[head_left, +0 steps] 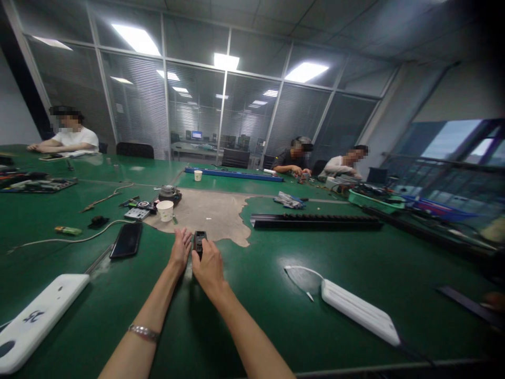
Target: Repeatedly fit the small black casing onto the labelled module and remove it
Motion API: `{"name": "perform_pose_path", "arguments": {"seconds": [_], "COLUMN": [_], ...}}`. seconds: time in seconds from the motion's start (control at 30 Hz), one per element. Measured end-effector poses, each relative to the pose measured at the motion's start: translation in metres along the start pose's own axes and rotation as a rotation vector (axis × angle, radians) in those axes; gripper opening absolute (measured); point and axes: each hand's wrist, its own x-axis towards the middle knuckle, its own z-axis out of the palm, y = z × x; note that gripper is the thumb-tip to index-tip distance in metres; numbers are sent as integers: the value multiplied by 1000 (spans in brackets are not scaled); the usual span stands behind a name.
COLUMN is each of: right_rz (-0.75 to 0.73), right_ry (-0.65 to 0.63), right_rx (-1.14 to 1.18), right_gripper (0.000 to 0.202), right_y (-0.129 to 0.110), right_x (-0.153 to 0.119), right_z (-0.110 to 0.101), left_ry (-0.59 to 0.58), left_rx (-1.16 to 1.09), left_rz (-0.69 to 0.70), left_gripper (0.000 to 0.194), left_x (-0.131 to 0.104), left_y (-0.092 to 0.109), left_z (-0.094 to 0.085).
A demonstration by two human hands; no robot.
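Note:
My right hand (210, 266) is wrapped round a small black boxy device (200, 238), thumb on its near left side and fingers over its right. Some recessed detail shows on the device's top, but I cannot make out its exact kind. My left hand (181, 248) stands on edge just left of the device, fingers stretched out and nothing held; whether it touches the device I cannot tell. Both hands are at the near edge of a ragged brown sheet (213, 210) on the green table (252, 300). A paper cup (165, 210) stands beyond my left hand.
Left lie a smartphone (127, 240), a white case marked 25 (43, 321) and small electronic parts (137, 213). Right are a long black rail (315, 221), a white oblong block with a cable (359, 311) and crumpled gloves (290, 200). Several people sit across the table.

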Motion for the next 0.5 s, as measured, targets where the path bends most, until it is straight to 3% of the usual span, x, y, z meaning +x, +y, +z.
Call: {"name": "perform_pose_path", "arguments": {"seconds": [0.13, 0.4, 0.5], "right_rz": [20, 1, 22], "right_ry": [-54, -43, -48], "right_rx": [-74, 42, 68], "right_gripper": [35, 71, 67], "right_y": [-2, 13, 16], "right_x": [-7, -19, -19], "right_z": [4, 21, 27], "left_ry": [6, 4, 4], "left_rx": [18, 27, 23], "left_rz": [6, 13, 10], "left_gripper": [72, 73, 72], "left_x": [-1, -5, -5], "left_y": [1, 4, 4], "left_z": [-2, 0, 1]}}
